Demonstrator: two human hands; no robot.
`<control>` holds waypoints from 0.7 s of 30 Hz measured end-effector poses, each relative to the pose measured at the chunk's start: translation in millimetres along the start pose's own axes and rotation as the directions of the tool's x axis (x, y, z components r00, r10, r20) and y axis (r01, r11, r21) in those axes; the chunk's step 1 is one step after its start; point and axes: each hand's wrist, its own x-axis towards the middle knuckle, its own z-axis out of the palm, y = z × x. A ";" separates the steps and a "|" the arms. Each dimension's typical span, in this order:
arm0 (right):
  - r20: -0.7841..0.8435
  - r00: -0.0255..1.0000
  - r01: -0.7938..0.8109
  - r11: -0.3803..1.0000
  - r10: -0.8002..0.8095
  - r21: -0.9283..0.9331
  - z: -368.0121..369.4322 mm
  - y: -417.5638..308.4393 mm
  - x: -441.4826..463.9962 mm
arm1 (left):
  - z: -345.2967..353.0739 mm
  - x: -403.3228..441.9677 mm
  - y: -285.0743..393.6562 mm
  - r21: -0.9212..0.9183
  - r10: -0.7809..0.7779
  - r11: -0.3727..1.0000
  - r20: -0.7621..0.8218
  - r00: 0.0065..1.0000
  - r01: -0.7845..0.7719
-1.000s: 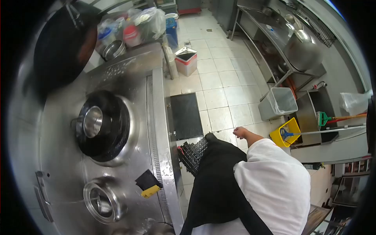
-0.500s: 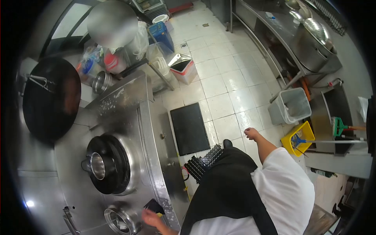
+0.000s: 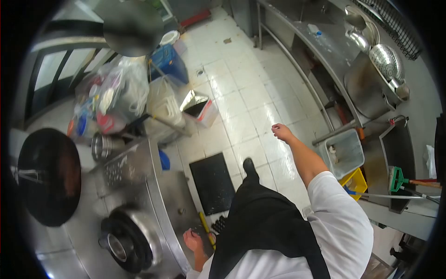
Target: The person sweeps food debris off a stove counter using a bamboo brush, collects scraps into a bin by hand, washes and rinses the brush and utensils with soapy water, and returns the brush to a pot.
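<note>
My left hand (image 3: 193, 240) hangs beside the front edge of a steel stove counter (image 3: 158, 218), fingers loosely bent and apart, nothing visible in it. Out over the tiled floor, my right hand (image 3: 280, 132) is held away from my body with loosely curled fingers. It too carries nothing that I can see and touches nothing. On the stove, a black burner ring (image 3: 125, 237) lies left of my left hand. A black mat (image 3: 213, 183) is on the floor between the stove and my foot (image 3: 249, 166).
A large black wok (image 3: 49, 176) leans at the left. Bagged goods (image 3: 123, 88), a blue bin (image 3: 167, 65) and an open tin (image 3: 200, 109) stand ahead. At right are a grey bin (image 3: 343, 151), a yellow bucket (image 3: 355, 183), mop handles (image 3: 395, 195) and a big pot (image 3: 369, 88).
My view has moved forward along the stove, so the wok and burner sit lower. My left hand has come from over the counter to its front edge; a foot has stepped forward.
</note>
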 end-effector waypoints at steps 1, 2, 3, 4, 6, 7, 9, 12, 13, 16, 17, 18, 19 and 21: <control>-0.019 1.000 0.006 1.000 -0.006 0.009 -12.5 -7.5 23.7 | 12.9 18.2 0.8 0.046 -0.002 0.999 -0.033 0.999 0.003; -0.140 0.986 0.078 0.991 -0.093 -0.113 -32.6 -16.9 54.2 | 26.1 46.8 11.2 0.017 0.046 0.999 -0.045 0.998 -0.045; -0.240 0.953 0.122 0.960 -0.184 -0.252 -54.2 -24.0 80.6 | 42.1 76.8 21.5 0.000 0.061 0.998 -0.054 0.997 -0.061; -0.308 0.930 0.109 0.949 -0.203 -0.296 -75.3 -33.7 101.6 | 49.6 97.0 35.0 0.014 -0.011 1.000 0.028 1.000 0.011; -0.415 0.878 0.099 0.938 -0.240 -0.333 -126.1 -65.8 142.9 | 75.5 152.1 61.9 -0.028 -0.006 1.000 0.100 0.995 0.009; -0.493 0.830 0.083 0.932 -0.261 -0.354 -148.6 -78.9 159.2 | 85.6 182.2 75.9 -0.031 0.001 1.000 0.102 0.995 0.003; -0.554 0.788 0.061 0.931 -0.267 -0.361 -202.0 -121.6 176.7 | 100.9 239.1 107.5 -0.049 0.037 0.998 0.186 0.982 -0.028; -0.569 0.746 0.097 0.902 -0.345 -0.420 -279.6 -165.1 217.8 | 124.0 316.4 147.8 -0.061 0.066 0.996 0.148 0.987 -0.057; -0.580 0.695 0.097 0.854 -0.426 -0.511 -307.6 -149.8 264.9 | 137.0 338.7 151.9 -0.078 0.163 0.985 0.094 0.982 -0.156; -0.556 0.746 0.034 0.856 -0.365 -0.516 -396.1 -112.1 404.1 | 132.8 387.8 214.3 0.020 -0.020 1.000 0.118 0.993 0.018; -0.418 0.706 0.136 0.689 -0.571 -0.712 -427.3 -97.7 455.8 | 146.6 392.9 211.8 0.015 0.027 1.000 -0.006 1.000 -0.027; -0.412 0.678 0.236 0.711 -0.609 -0.662 -480.1 -41.9 551.9 | 150.9 400.9 221.6 0.069 -0.049 0.996 -0.023 0.999 0.050; -0.446 0.717 0.103 0.713 -0.537 -0.693 -470.0 -92.8 521.0 | 137.9 407.8 253.2 0.033 -0.093 0.995 -0.134 0.987 0.098; -0.401 0.683 -0.069 0.492 -0.611 -0.868 -516.8 -87.5 580.9 | 120.5 418.4 281.7 -0.050 -0.205 0.978 -0.037 0.978 0.204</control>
